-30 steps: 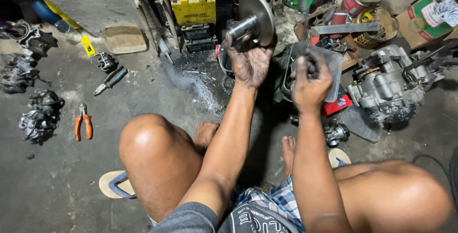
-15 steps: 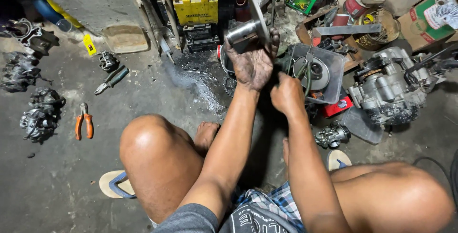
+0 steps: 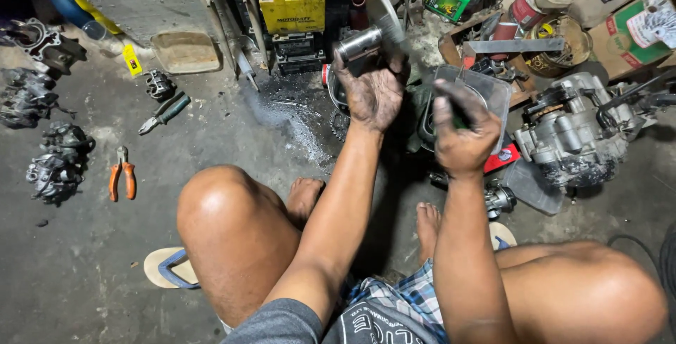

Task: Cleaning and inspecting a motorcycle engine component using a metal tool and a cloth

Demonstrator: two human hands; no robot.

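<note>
Metal piston (image 3: 360,42) gripped in greasy left hand (image 3: 373,90), raised before yellow battery (image 3: 291,2). Right hand (image 3: 461,136) closed around something small, hidden, over clear plastic tray (image 3: 486,87). Grey engine block (image 3: 570,133) just right; orange pliers (image 3: 122,180) on floor (image 3: 84,266), well apart.

Bare arms and legs, no sleeves past the shoulder. Left hand (image 3: 373,94) & right hand (image 3: 461,136) smeared w/ dark grease, fingers grimy. Dark grey cotton shirt (image 3: 338,323) at 6 o'clock w/ pale printed lettering; blue-white checked cloth shorts (image 3: 415,295) just right of it. Barefoot; tan rubber flip-flop w/ blue strap (image 3: 165,268) at 8 o'clock.
</note>
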